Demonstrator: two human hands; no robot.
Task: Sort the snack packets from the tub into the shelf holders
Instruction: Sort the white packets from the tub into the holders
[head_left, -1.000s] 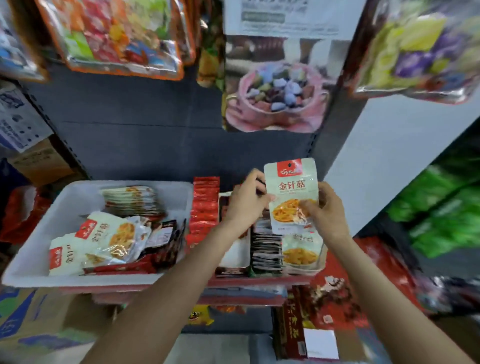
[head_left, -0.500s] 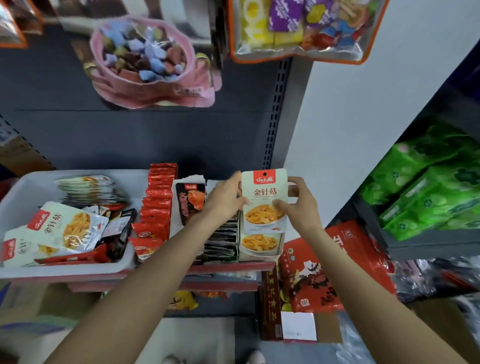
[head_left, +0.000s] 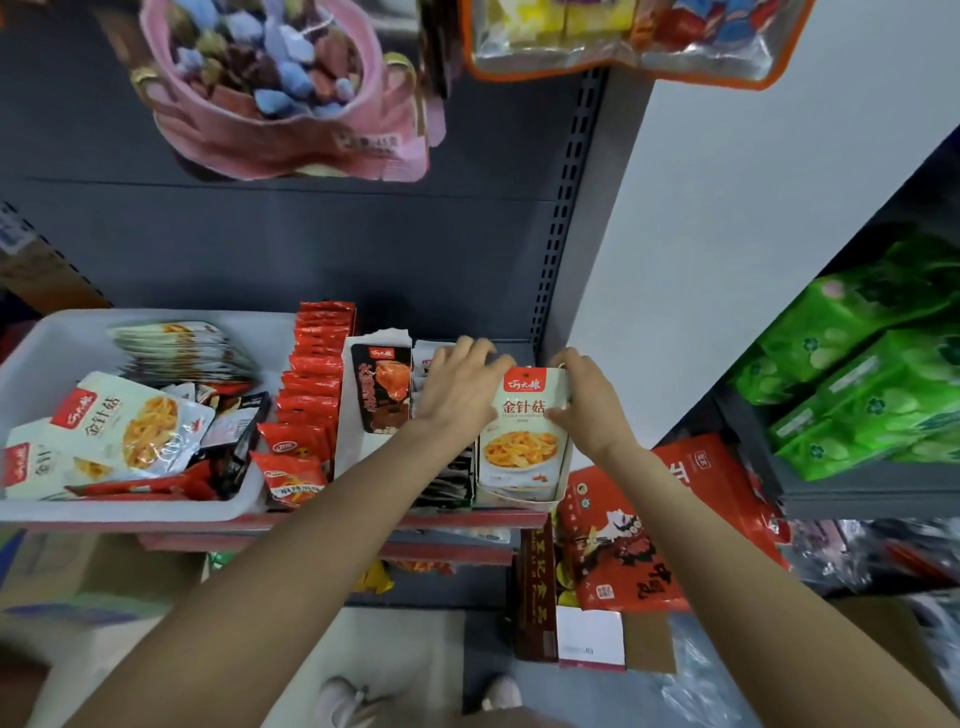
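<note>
A white mushroom snack packet (head_left: 522, 431) with a red label stands inside the rightmost white shelf holder (head_left: 519, 498), at the shelf's right end. My left hand (head_left: 460, 387) grips its upper left edge and my right hand (head_left: 584, 400) grips its upper right edge. The white tub (head_left: 47, 353) sits at the left of the shelf and holds several more white mushroom packets (head_left: 130, 426), a fanned stack (head_left: 182, 345), and dark and red packets.
A row of red packets (head_left: 306, 395) and a holder with a dark packet (head_left: 382, 387) stand between tub and hands. A grey shelf upright (head_left: 566, 208) rises behind. Green packs (head_left: 872, 374) fill the right shelf. Red boxes (head_left: 639, 540) lie below.
Both hands have lowered the mushroom packet from above the holder down into it. The view has shifted right and closer.
</note>
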